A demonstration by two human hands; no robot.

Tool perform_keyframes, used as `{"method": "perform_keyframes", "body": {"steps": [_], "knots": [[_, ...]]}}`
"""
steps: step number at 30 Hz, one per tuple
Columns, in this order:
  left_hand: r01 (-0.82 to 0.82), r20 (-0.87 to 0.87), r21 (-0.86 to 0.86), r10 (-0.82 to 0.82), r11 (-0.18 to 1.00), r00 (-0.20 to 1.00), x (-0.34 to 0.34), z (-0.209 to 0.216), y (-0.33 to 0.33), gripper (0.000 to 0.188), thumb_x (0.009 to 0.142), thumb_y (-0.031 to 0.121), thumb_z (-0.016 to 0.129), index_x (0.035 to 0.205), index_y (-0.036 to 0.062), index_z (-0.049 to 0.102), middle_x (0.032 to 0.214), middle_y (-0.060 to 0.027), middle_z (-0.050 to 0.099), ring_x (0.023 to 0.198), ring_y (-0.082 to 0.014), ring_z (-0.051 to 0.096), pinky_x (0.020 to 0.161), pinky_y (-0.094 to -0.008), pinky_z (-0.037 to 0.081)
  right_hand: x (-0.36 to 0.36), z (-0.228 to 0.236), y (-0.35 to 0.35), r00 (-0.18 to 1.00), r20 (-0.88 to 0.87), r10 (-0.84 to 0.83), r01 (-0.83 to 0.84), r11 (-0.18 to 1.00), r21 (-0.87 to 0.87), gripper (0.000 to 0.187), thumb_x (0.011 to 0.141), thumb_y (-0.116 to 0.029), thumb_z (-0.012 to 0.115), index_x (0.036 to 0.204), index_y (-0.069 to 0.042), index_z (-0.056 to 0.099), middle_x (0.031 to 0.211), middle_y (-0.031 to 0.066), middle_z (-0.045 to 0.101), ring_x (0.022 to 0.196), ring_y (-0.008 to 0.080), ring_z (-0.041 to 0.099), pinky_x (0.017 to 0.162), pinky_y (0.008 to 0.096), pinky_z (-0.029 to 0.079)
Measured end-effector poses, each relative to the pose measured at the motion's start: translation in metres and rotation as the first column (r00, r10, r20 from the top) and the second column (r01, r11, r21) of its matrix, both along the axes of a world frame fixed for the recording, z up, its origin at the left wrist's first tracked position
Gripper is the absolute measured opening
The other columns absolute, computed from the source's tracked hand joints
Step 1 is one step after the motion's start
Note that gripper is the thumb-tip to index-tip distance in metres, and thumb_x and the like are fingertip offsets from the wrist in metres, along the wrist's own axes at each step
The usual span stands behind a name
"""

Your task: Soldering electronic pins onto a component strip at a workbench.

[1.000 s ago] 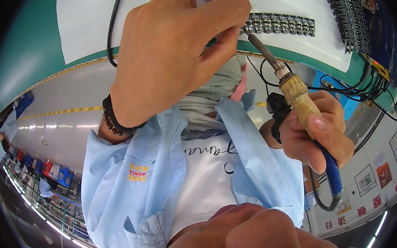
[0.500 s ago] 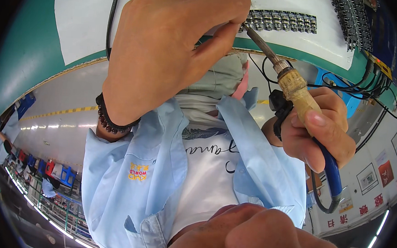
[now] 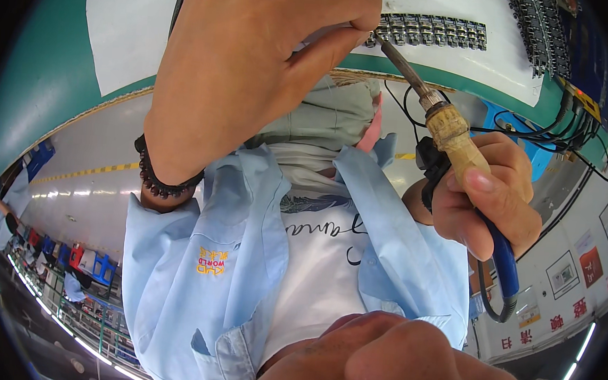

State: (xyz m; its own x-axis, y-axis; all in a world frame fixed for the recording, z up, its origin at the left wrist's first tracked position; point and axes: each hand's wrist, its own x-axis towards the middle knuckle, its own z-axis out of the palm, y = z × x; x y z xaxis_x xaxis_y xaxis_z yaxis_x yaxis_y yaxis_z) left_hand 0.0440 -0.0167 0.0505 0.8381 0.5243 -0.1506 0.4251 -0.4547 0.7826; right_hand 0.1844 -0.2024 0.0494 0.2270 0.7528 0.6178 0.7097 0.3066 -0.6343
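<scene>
A soldering iron (image 3: 454,133) with a yellowish wrapped grip and blue rear end is held in my right hand (image 3: 492,194), fingers closed round it. Its dark tip slants up to the left end of a row of small black and silver electronic parts (image 3: 432,31) on white paper. My left hand (image 3: 235,67), a dark beaded bracelet at its wrist, reaches over the paper beside that tip. Thumb and forefinger are pinched together there; whatever lies between them is hidden.
White paper (image 3: 129,33) covers much of the green-topped bench (image 3: 47,70). More rows of similar parts (image 3: 538,34) lie at the right. Black cables (image 3: 576,130) hang off the bench's right end beside a blue plastic piece of furniture (image 3: 539,159).
My left hand has shifted slightly left and its wrist has tilted, with the pinch still by the iron's tip. The right hand and soldering iron have barely moved.
</scene>
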Motion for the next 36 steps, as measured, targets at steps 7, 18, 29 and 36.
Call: {"method": "perform_keyframes", "body": {"steps": [7,18,29,36], "knots": [[0.007,-0.036,-0.022,-0.007,1.000,0.999,0.001,0.001,0.000,0.014,0.079,-0.002,0.076,0.092,0.0021,0.071,0.088,-0.0096,0.064,0.064,-0.0166,0.060,0.053,-0.0280,0.045,0.012,-0.001,-0.004,0.991,0.048,0.126,-0.123,0.990,-0.066,0.056,0.101,-0.055,0.045,0.106,0.000,0.059,0.056,0.0047,0.051,0.048,0.0139,0.044,0.044,0.0282,0.038],[-0.049,0.096,-0.041,0.053,0.998,0.994,-0.011,-0.014,0.000,0.012,0.080,-0.003,0.075,0.090,0.0024,0.070,0.086,-0.0053,0.063,0.061,-0.0111,0.051,0.052,-0.0250,0.037,0.015,0.000,-0.009,0.988,0.026,0.153,-0.152,0.987,-0.044,0.053,0.103,-0.052,0.043,0.106,0.000,0.056,0.061,0.0056,0.053,0.051,0.0144,0.045,0.044,0.0292,0.037],[-0.101,0.398,-0.041,0.109,0.994,0.911,-0.010,-0.020,-0.005,0.011,0.081,-0.002,0.073,0.086,0.0042,0.066,0.076,0.0023,0.059,0.054,-0.0024,0.034,0.048,-0.0209,0.023,0.017,-0.024,0.004,0.921,0.189,-0.342,0.308,0.933,0.185,0.024,0.104,-0.021,0.051,0.114,-0.001,0.059,0.076,0.0124,0.063,0.064,0.0181,0.056,0.054,0.0284,0.044],[-0.172,0.318,-0.125,0.203,0.977,0.926,-0.015,-0.027,-0.012,0.011,0.083,0.000,0.068,0.086,0.0046,0.058,0.064,0.0054,0.051,0.052,-0.0013,0.030,0.048,-0.0213,0.022,0.044,-0.058,0.018,0.910,0.189,-0.370,0.330,0.920,0.210,0.042,0.071,0.001,0.075,0.112,-0.009,0.075,0.089,0.0036,0.059,0.066,0.0153,0.057,0.052,0.0258,0.044]]}}
